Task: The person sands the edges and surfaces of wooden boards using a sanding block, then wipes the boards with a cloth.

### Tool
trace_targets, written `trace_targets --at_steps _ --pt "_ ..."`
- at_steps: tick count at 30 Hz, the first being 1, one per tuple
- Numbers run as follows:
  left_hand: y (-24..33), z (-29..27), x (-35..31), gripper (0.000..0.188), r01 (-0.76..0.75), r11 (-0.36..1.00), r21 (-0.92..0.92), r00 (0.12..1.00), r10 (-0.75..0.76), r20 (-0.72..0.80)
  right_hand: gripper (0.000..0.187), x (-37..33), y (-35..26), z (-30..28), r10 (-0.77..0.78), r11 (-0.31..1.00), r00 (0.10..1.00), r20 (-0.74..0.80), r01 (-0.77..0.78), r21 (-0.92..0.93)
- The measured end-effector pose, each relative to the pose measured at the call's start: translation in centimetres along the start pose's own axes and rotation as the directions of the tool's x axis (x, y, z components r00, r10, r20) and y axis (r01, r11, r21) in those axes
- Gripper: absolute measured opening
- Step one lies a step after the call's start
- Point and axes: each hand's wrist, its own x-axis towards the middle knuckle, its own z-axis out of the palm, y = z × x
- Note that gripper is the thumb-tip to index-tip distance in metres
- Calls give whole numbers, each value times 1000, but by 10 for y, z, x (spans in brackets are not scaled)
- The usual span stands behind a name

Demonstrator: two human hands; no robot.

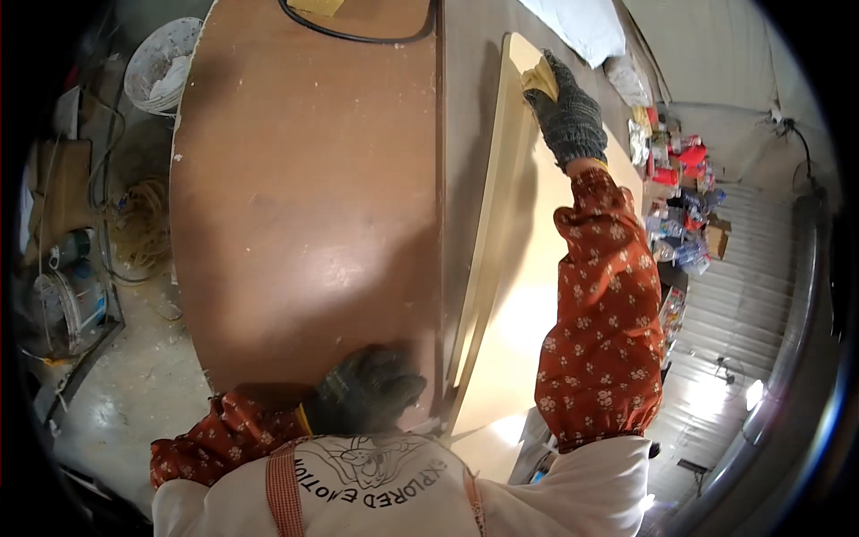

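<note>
My right hand (573,112), in a dark grey knit glove, is stretched far forward over a pale panel (528,215). It is closed on a folded yellow sheet that looks like sandpaper (540,79), pressed at the panel's far end. The panel has a raised long edge and leans or lies along the right of the brown table (295,197). Close to my body, my left hand (371,389) rests low over the table's near end in a dark glove. Its fingers look curled in shadow, and what they hold, if anything, is hidden.
A black cable or hose (358,36) loops at the table's far end beside a yellow piece (318,7). On the left floor stand a white bucket (161,67), coiled tubing (141,224) and another bucket (58,309). Several bottles and red items (684,161) crowd the right.
</note>
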Motion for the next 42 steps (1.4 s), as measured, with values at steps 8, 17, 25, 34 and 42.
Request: trace_targets --at_steps 8,17,25,34,42 --pt "-14 18 -25 31 106 950 -292 993 -86 80 53 -226 -35 -42 -154 977 964 217 116 180" --pt "-10 7 -14 18 196 920 -338 978 -208 3 57 -457 -111 -73 -142 968 982 125 112 225" --pt "-12 -6 -5 14 -7 998 -55 988 16 151 52 -519 -126 -57 11 976 985 -171 27 217" --pt "-10 -12 -5 14 -76 975 209 982 37 185 53 -579 -54 -42 183 982 976 -122 -176 64" --pt "58 66 75 25 -261 909 326 944 170 284 46 -713 24 -35 497 867 815 -298 -477 142"
